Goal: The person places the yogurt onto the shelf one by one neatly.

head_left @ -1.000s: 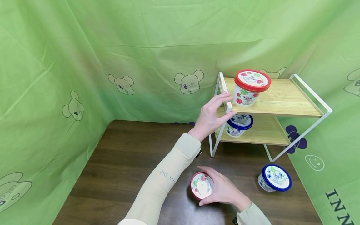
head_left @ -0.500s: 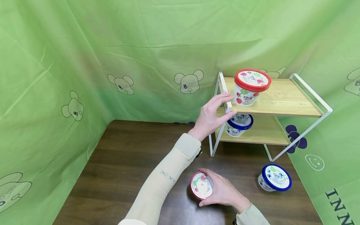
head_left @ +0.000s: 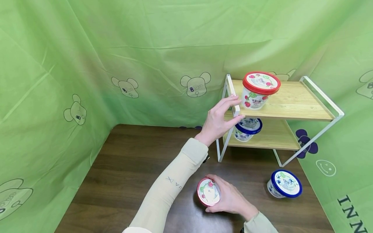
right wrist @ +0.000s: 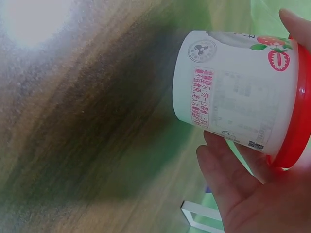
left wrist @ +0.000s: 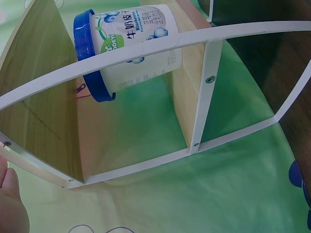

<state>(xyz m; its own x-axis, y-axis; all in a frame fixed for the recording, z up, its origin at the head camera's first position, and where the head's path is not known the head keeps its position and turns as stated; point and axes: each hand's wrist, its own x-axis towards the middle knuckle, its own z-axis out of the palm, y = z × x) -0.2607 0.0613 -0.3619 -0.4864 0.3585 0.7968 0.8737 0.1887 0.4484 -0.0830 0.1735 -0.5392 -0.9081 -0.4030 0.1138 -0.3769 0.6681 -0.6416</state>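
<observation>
My left hand (head_left: 215, 121) grips the white metal side frame (head_left: 233, 97) of a two-tier shelf rack, fingers above and thumb below. Just right of it, on the upper board, stands a red-lidded tub with raspberry pictures (head_left: 259, 90). A blue-lidded blueberry tub (left wrist: 133, 48) sits on the lower board, partly behind the frame. In front of the rack, my right hand (head_left: 231, 197) holds another red-lidded tub (head_left: 209, 192) from its right side, thumb and fingers around it. Strawberries and small print show on this tub's white wall (right wrist: 233, 90) in the right wrist view.
Another blue-lidded tub (head_left: 285, 183) is on the dark wooden table (head_left: 140, 168), to the right of my right hand. Green cloth (head_left: 163, 64) with printed bear heads encloses the table at the back and sides. The upper board (head_left: 303, 100) extends right of its tub.
My right index finger has moved slightly closer to the rim of the tub it holds. The left hand, rack and other tubs stay where they were.
</observation>
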